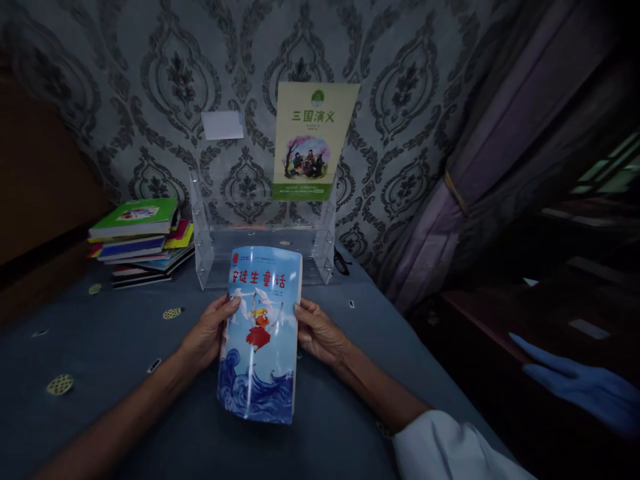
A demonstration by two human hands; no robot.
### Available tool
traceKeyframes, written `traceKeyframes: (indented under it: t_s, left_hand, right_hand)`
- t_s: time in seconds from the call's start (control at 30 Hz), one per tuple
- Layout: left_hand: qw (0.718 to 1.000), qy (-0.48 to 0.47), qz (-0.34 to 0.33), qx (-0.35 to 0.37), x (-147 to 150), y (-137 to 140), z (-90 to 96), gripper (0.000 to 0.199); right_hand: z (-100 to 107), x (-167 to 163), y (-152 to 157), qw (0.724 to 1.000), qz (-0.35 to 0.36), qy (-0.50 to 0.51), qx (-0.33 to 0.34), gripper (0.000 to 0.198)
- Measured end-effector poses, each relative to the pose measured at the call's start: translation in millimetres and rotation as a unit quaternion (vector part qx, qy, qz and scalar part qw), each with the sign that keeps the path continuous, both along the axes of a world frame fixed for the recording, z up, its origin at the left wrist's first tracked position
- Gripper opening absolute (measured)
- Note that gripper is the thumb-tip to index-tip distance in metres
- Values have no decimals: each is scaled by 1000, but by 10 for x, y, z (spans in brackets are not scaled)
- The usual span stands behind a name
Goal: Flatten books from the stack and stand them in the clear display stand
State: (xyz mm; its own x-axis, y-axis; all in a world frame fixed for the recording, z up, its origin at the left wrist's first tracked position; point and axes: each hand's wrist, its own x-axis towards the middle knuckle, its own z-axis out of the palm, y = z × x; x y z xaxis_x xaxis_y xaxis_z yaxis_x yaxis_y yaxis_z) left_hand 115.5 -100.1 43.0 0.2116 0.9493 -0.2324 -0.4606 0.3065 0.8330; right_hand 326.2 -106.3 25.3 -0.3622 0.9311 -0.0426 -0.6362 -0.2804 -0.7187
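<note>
Gently hold the book (pixel 260 333), pinched at opposite edges by left hand (pixel 209 330) and right hand (pixel 317 330), above the table (pixel 125 340) and in front of the rack (pixel 260 235); grip evenly to avoid bending it.

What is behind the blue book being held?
Behind the blue book stands a clear rack, with patterned wallpaper beyond. The book hides the middle of the rack's lower front and parts of the left hand and right hand.
</note>
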Motion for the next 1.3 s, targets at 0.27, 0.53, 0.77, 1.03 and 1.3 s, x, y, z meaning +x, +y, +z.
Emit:
traceKeyframes:
  t_s: [0.27, 0.53, 0.77, 1.03, 1.3]
  left_hand:
    - [999, -17, 2, -46, 17, -45, 34, 37]
    - [999, -5, 38, 9, 52, -2, -2, 43]
    - [991, 67, 47, 107, 9, 18, 26, 60]
    - [983, 87, 29, 160, 45, 19, 8, 54]
    - [955, 78, 56, 282, 100, 73, 262, 66]
  right_hand:
    - [-115, 50, 52, 1000, 13, -2, 12, 39]
    - [-33, 113, 76, 996, -17, -56, 65, 37]
    - [176, 143, -30, 964, -51, -194, 174, 39]
    - [175, 186, -50, 928, -65, -296, 219, 34]
    - [405, 475, 64, 819, -172, -432, 336, 36]
